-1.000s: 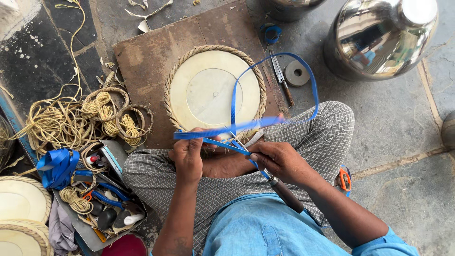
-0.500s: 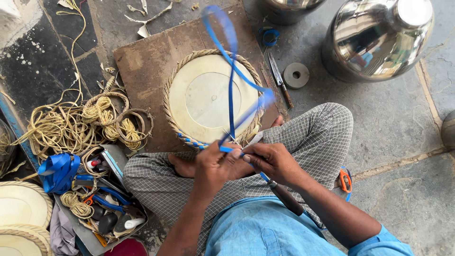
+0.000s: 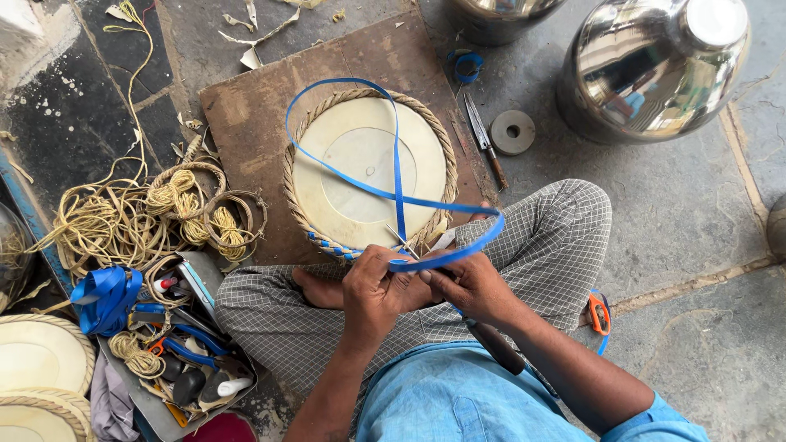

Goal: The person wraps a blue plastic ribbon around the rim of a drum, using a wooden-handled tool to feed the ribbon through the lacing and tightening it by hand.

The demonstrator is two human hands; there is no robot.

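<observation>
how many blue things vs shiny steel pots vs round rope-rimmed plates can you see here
Blue things: 3 (the blue strap in the hands, a blue strap bundle, a small blue ring)
Steel pots: 2 (steel pot, second pot)
Rope-rimmed plates: 3 (plate, two more)
Total: 8

One head camera looks steeply down (close) over lap and floor.
</observation>
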